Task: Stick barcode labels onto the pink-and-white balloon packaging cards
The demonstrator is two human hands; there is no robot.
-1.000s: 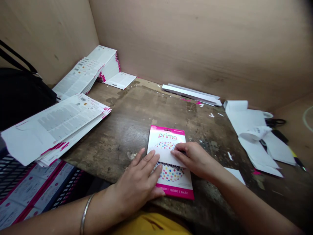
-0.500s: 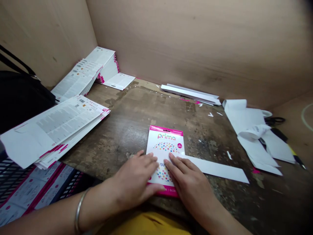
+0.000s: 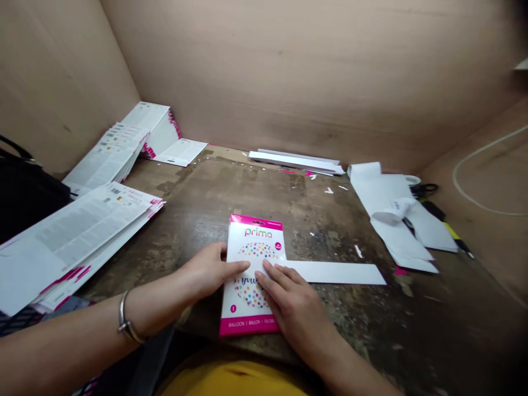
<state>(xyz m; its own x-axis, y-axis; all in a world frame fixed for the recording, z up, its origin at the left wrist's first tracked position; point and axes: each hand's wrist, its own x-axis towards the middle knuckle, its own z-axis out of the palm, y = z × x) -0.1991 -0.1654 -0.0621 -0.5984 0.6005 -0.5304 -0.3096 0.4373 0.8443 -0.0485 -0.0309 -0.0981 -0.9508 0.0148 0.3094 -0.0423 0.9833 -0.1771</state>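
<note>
A white and pink balloon packet (image 3: 256,316) printed "prima" with coloured dots lies in front of me. My left hand (image 3: 210,269) grips its left edge, thumb on top; the other fingers are hidden under or behind that edge. Stretched out flat, my right hand (image 3: 295,308) rests on the packet's right half and covers part of the print. A long white paper strip (image 3: 346,272) sticks out to the right from beneath my right hand; its left end is hidden there.
Printed white sleeves lie in a pile (image 3: 82,236) at left, with more stacked (image 3: 157,126) in the far corner. Folded white strips (image 3: 295,162) lie along the back wall. Curled white papers (image 3: 391,220), scissors (image 3: 424,190) and a yellow-black cutter (image 3: 449,231) are at right.
My right hand has let go of the paper strip and lies flat; the strip now extends rightward. My left hand has shifted from lying on the packet to gripping its left edge. The view has turned right.
</note>
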